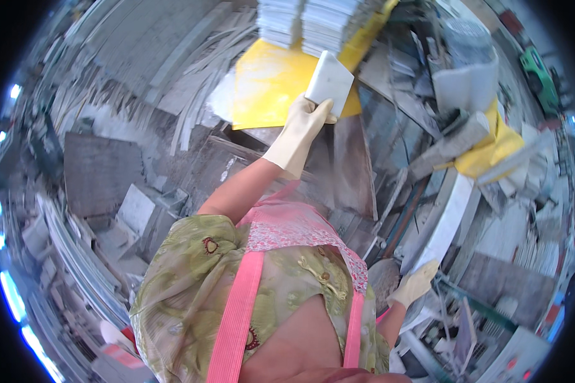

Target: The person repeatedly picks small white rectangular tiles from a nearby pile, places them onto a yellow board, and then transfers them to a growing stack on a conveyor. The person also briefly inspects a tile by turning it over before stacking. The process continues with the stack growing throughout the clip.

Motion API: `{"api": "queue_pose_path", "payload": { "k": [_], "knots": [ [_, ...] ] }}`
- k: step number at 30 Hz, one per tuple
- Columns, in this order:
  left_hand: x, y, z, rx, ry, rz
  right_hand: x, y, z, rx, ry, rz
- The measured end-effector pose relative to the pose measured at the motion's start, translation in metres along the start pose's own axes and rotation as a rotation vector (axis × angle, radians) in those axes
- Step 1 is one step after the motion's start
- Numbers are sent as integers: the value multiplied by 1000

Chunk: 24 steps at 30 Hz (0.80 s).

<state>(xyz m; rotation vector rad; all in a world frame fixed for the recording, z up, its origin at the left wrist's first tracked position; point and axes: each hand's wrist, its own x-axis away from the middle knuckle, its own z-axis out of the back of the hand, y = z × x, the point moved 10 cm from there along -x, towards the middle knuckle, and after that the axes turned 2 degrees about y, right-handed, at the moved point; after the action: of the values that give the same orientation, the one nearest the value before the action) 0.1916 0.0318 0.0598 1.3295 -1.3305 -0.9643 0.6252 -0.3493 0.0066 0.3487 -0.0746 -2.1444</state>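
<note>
A cream rubber glove covers my left hand point(310, 115), which is stretched out ahead. Its thumb and fingers are clamped on the lower edge of a white square tile point(331, 82), held tilted above a yellow sheet point(271, 83). Just beyond the tile stand stacks of thin white tiles point(328, 25). Down at my right side is my right hand point(416, 285), in a matching glove. It is nearest to the lower end of a long white slab point(446, 220), with its fingers extended and nothing visible in them; whether it touches the slab I cannot tell.
A brown board point(103, 173) and loose stone offcuts point(140, 207) lie to the left. Thin strips point(195, 89) are heaped at the far left. Off to the right are a pale container point(466, 80), another yellow sheet point(498, 143) and a grey machine box point(514, 357).
</note>
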Motion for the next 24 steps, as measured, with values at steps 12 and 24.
{"api": "queue_pose_path", "payload": {
  "k": [12, 24],
  "knots": [
    [38, 113, 314, -32, 857, -193, -16, -47, 60, -504, -63, -92],
    [242, 130, 510, -35, 1443, -289, -165, -289, 63, -1077, -173, 299]
  ]
}}
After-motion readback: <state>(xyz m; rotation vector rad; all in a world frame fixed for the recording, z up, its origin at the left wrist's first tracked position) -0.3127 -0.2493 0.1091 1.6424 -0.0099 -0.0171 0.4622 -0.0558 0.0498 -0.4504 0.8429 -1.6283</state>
